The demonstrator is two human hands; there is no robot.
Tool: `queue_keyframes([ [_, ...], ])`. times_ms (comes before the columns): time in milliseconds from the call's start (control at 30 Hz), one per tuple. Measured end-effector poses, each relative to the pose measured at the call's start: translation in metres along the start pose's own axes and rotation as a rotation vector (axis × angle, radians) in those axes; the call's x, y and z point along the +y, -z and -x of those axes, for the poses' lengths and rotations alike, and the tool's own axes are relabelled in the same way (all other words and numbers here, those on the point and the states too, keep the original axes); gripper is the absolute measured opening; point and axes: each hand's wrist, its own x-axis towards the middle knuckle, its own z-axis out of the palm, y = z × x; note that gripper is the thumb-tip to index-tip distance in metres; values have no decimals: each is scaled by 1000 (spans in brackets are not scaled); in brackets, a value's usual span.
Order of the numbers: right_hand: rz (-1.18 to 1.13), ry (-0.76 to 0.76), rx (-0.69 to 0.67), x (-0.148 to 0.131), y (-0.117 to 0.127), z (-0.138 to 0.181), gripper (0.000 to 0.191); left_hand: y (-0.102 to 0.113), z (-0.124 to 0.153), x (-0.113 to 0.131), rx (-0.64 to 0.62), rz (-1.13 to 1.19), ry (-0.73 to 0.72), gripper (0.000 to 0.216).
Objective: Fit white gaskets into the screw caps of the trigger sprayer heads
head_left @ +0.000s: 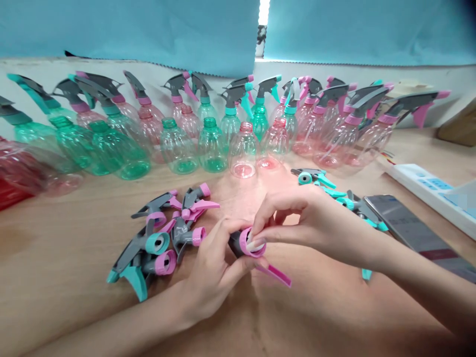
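My left hand (pixel 219 267) is wrapped round a grey trigger sprayer head with a pink collar (pixel 243 243) and a pink trigger (pixel 277 275). The collar's opening faces up toward me. Thumb and forefinger of my right hand (pixel 297 223) are pinched together inside that opening. Something whitish shows at the fingertips, too small to make out. To the left lies a pile of loose sprayer heads (pixel 182 238), most with pink collars and one with a teal collar (pixel 158 243). More teal sprayer heads (pixel 320 179) lie beyond my right hand, partly hidden by it.
Along the wall stand many clear green and pink bottles, some topped with sprayers, such as a pink one (pixel 372 131), others open, such as a green one (pixel 212 148). A phone (pixel 412 233) and a white power strip (pixel 431 191) lie at right. A cardboard box (pixel 459 124) sits behind.
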Motion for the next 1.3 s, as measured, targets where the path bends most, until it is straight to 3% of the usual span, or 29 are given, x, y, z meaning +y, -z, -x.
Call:
queue_keyframes([
  [267,331,108,39,-7,9,8,17,0,2,0,-35,33,57,20],
  [433,441,148,-41,-10,18,13,18,0,2,-1,-32,45,35,21],
  [933,537,123,-59,-2,11,10,12,0,3,-1,-47,-20,-61,21],
  [1300,513,181,-79,-4,8,10,13,0,2,0,-19,-43,-158,37],
])
